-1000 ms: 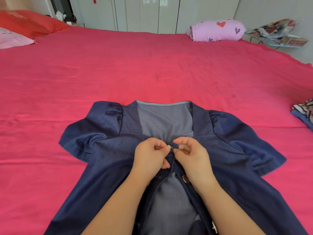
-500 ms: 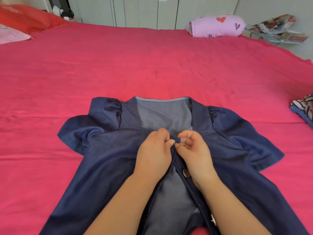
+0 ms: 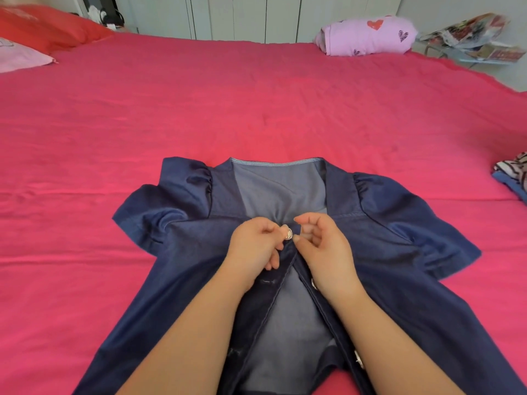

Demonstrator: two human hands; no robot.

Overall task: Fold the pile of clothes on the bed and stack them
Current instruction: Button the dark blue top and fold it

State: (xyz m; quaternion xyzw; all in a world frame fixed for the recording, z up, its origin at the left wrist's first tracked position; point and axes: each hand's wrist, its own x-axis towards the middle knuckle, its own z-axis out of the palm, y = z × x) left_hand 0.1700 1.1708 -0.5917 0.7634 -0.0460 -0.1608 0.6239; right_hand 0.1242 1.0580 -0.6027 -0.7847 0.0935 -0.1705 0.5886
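Observation:
A dark blue denim dress (image 3: 399, 229) with puffed short sleeves lies front up on the pink bed (image 3: 256, 109), neckline pointing away from me. Its front placket is open below the top, showing the paler inside. My left hand (image 3: 253, 249) pinches the left placket edge at the top silver button (image 3: 289, 233). My right hand (image 3: 325, 246) pinches the right placket edge right beside it, fingers curled. Both hands meet at the base of the neckline. More silver buttons (image 3: 313, 283) run down the right placket.
A rolled lilac garment with hearts (image 3: 368, 35) sits at the bed's far right. Striped and blue clothes (image 3: 513, 175) lie at the right edge. Red and pale pink pillows (image 3: 42, 27) are at the far left. A cluttered shelf (image 3: 479, 38) stands beyond the bed.
The top silver button has come into view between my fingertips, and my hands have drawn slightly apart at the neckline. The dress has not shifted on the bed.

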